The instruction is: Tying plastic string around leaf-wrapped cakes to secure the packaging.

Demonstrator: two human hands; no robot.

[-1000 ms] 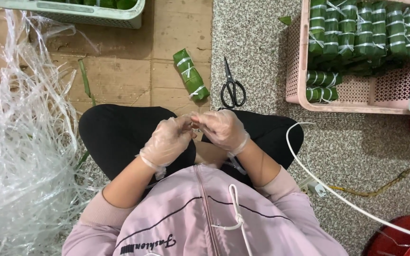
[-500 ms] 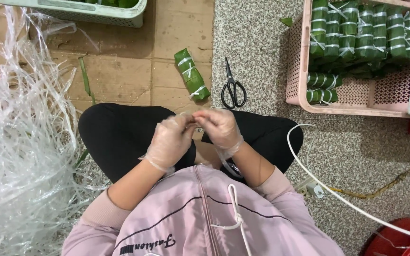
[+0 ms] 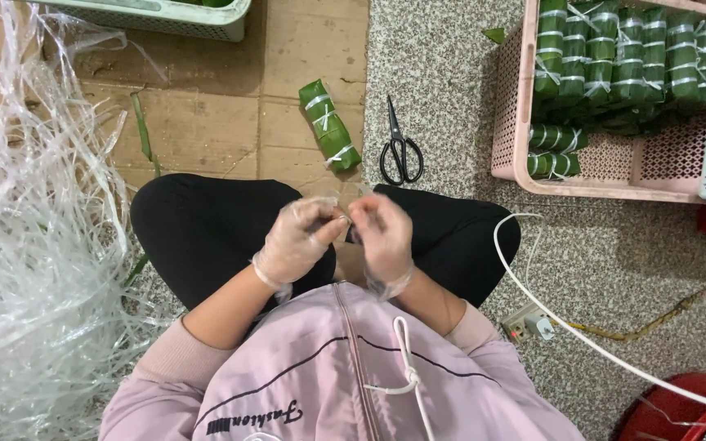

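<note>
The left hand and right hand, both in thin clear gloves, meet fingertip to fingertip over the lap, pinching what appears to be a thin clear strip; it is too small and too covered by the fingers to make out fully. A leaf-wrapped green bundle tied with pale bands lies on the cardboard floor just beside black scissors, well apart from the hands. More such bundles fill the pink basket, cut off at the top edge, and a heap of clear strips lies at the left.
</note>
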